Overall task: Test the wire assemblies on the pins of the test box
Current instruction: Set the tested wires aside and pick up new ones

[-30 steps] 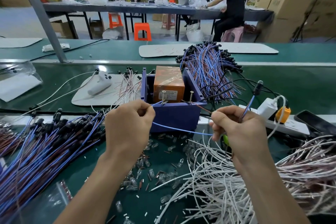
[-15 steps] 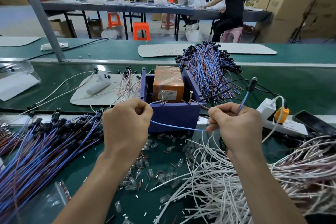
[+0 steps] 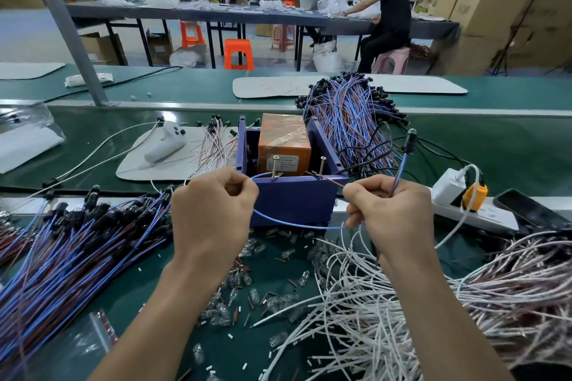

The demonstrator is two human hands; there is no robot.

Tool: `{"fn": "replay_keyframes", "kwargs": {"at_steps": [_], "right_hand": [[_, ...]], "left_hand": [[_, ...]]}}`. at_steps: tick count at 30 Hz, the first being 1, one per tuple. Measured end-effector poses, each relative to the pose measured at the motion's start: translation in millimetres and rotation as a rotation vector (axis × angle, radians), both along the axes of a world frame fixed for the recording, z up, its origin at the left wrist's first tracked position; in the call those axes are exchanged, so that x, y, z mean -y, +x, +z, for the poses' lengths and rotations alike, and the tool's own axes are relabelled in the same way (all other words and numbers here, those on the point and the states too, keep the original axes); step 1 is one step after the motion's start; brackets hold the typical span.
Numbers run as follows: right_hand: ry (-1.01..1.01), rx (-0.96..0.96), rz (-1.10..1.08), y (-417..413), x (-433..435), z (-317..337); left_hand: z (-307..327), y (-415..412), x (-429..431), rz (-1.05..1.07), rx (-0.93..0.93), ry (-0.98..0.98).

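Observation:
The blue test box stands at the middle of the green bench, an orange block inside it and two screw pins on its front rim, the left pin and the right pin. My left hand pinches the blue wire of one assembly, its end lying at the left pin. My right hand pinches the same assembly; the brown wire end reaches toward the right pin. The assembly's black connector sticks up above my right hand.
A heap of blue and brown assemblies lies at the left, another heap behind the box. White wires pile at the right. Small clear bulbs litter the bench in front. A power strip and a phone lie at the right.
My right hand has moved up and left toward the box, bringing the brown wire end near the right pin. My left hand stays at the left pin.

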State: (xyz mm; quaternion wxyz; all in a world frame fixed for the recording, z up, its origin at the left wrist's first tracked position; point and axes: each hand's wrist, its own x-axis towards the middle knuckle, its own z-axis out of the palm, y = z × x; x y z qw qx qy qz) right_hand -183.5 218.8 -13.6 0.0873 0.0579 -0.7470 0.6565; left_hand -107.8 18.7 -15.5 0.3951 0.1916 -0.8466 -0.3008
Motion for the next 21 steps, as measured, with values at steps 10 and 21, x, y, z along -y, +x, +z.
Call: {"fn": "replay_keyframes", "kwargs": {"at_steps": [10,21], "right_hand": [[-0.11,-0.037,0.229,20,-9,17],[-0.145,-0.02,0.244,28,-13,26]], "left_hand": [[9,7,-21,-0.368,-0.18,0.54],[13,6,-27,-0.557,-0.077,0.478]]}}
